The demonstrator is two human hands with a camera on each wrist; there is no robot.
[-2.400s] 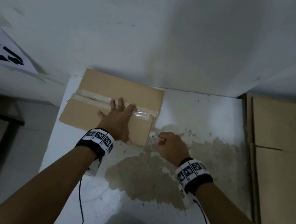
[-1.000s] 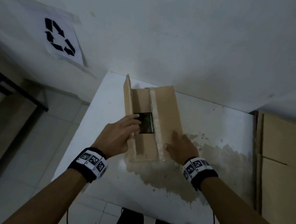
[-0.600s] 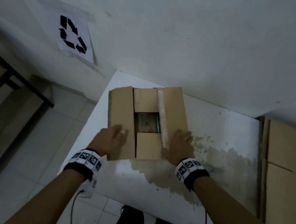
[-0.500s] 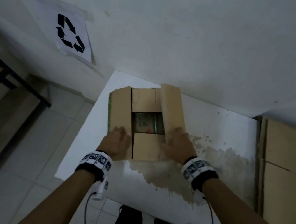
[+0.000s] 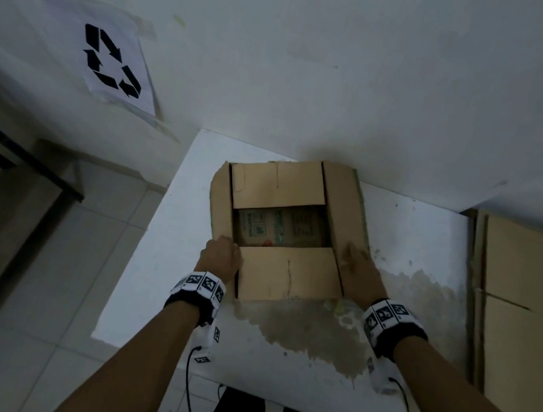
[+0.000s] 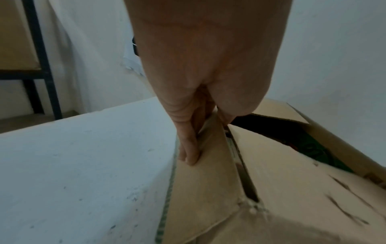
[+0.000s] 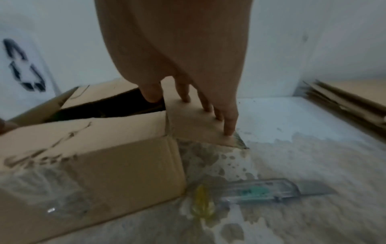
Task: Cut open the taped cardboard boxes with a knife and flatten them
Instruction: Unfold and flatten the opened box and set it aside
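A brown cardboard box (image 5: 288,273) stands on the white table (image 5: 159,260) against the wall, top flaps apart, printed cardboard showing inside. My left hand (image 5: 222,254) pinches the left side flap (image 6: 204,173), fingers (image 6: 189,153) outside and thumb on the inner side. My right hand (image 5: 355,265) presses straight fingers (image 7: 228,125) down on the right side flap (image 7: 194,125), which is folded outward; its thumb reaches over the fold into the opening. A clear utility knife (image 7: 271,191) with its blade out lies on the table by the box's near right corner.
A stack of flattened cardboard (image 5: 526,308) lies along the table's right side. The tabletop has a worn brown patch (image 5: 298,330) in front of the box. A recycling sign (image 5: 112,64) hangs on the wall, and a black metal frame (image 5: 27,160) stands at the left.
The taped box was turned lengthwise and its top opened. Over the last half second both hands have spread the side flaps further outward, so the opening is wider.
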